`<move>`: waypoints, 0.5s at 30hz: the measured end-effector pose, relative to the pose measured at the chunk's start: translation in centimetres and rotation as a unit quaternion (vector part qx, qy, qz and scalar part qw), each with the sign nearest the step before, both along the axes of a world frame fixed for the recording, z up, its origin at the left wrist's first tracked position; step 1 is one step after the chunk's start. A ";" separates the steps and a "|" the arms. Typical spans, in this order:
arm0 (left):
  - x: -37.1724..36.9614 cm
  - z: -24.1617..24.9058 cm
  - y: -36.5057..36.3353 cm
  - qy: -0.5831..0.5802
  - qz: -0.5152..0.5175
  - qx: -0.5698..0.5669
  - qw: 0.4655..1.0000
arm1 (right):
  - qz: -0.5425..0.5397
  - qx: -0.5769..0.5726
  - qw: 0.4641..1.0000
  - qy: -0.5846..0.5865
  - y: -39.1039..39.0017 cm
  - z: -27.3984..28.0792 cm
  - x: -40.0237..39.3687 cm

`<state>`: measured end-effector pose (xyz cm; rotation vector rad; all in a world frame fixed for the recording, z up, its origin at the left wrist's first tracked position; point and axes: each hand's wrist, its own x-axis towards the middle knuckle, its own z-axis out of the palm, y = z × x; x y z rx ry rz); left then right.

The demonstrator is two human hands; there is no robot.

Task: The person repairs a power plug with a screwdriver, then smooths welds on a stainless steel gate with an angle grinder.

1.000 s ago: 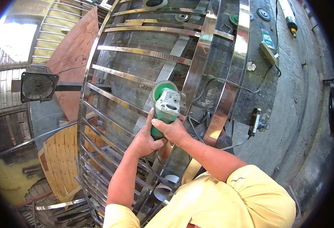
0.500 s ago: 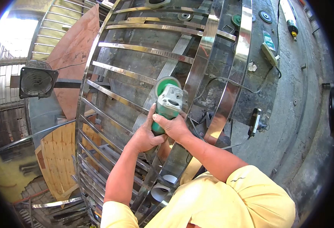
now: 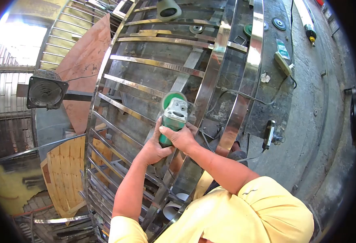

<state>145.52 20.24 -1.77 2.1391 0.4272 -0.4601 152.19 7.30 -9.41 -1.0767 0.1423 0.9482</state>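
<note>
An angle grinder [image 3: 175, 112] with a grey metal head and green body is gripped between both hands. Its round green-and-white disc [image 3: 170, 98] points away from me, over the edge of a metal bar. My left hand [image 3: 151, 149] wraps the rear of the body from the left, thumb along it. From the right, my right hand [image 3: 181, 139] closes around the body, some fingers hidden beneath. Under the tool lies a shiny metal frame [image 3: 205, 91] of long rails joined by many curved crossbars [image 3: 157, 66].
A square black fan [image 3: 47, 92] stands at left before a reddish sheet [image 3: 89, 69]. Wooden boards [image 3: 66, 172] lean below it. Right of the frame are a power strip [image 3: 282, 64], cables, a loose disc [image 3: 279, 24] and a black-and-silver device [image 3: 269, 134]. A grey cup-like object [image 3: 168, 11] sits at the top.
The grinder and both hands sit slightly lower and to the left in view. The surroundings have shifted too, left-side things moving down and right. Both hands keep their hold.
</note>
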 end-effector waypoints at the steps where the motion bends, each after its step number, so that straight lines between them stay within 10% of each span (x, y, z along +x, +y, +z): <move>1: -0.1 -0.1 0.1 0.021 -0.006 0.002 1.000 | -0.001 -0.024 0.999 -0.024 -0.1 -0.6 -0.2; 15: -2.1 5.2 -5.6 -0.019 0.118 0.103 0.987 | 0.116 0.095 0.987 0.051 -0.7 1.7 0.5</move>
